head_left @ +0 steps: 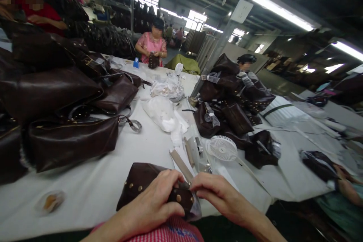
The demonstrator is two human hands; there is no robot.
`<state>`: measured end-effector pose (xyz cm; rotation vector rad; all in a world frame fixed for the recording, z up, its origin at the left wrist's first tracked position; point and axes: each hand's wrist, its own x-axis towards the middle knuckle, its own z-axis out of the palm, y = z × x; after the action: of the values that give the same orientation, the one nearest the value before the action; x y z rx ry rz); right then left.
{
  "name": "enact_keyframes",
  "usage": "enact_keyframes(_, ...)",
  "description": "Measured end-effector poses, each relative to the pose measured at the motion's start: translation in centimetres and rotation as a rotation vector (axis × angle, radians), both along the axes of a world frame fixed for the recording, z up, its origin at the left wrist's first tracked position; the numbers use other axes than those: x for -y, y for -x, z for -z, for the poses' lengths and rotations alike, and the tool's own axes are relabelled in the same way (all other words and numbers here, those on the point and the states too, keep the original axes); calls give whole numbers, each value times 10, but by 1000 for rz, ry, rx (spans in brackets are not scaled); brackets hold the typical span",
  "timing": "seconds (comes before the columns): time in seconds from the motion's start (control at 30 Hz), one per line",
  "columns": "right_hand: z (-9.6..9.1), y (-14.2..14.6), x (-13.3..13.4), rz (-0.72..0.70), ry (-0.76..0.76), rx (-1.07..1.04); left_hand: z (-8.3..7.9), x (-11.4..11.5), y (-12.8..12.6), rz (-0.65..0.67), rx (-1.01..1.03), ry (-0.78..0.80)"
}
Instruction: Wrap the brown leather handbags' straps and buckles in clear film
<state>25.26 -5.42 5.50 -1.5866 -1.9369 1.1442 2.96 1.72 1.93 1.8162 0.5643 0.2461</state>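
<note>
A small dark brown leather piece with brass studs (pixel 138 185) lies at the near edge of the white table (pixel 93 185). My left hand (pixel 154 202) lies over its right part, fingers curled down and gripping it. My right hand (pixel 217 193) pinches the piece's right end, where a clear plastic wrap shows beneath the fingers. Both hands meet at that end, just above my red checked lap.
Large brown leather bags (pixel 65 140) are piled at the left. More bag parts (pixel 227 113) heap at centre right, beside a small white fan (pixel 222 148). White plastic bags (pixel 164 113), tools and strips lie mid-table. Other people work at the far end, left and right.
</note>
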Motion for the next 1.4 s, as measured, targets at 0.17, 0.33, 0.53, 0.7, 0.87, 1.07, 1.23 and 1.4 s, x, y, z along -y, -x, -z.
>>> enact_keyframes(0.17,13,-4,0,-157,-132,-5,-5,-8,2,24,-12,-3)
enact_keyframes(0.33,15,2,-7,-213,-185,121,-10,-19,6,116,4,54)
enact_keyframes(0.53,4,8,-16,-314,-262,279,-12,-20,5,50,1,131)
enact_keyframes(0.7,-10,6,-19,-230,-232,208,-13,-20,4,-6,-12,159)
enact_keyframes(0.87,-15,14,-29,-354,-255,331,-16,-18,5,-11,-54,171)
enact_keyframes(1.07,-17,24,-27,-302,-235,117,-8,-14,8,-54,-61,173)
enact_keyframes(1.23,-16,38,-27,-271,-298,102,-3,-18,14,39,-65,199)
enact_keyframes(1.4,-20,49,-34,-375,-408,186,-2,-16,16,61,17,330)
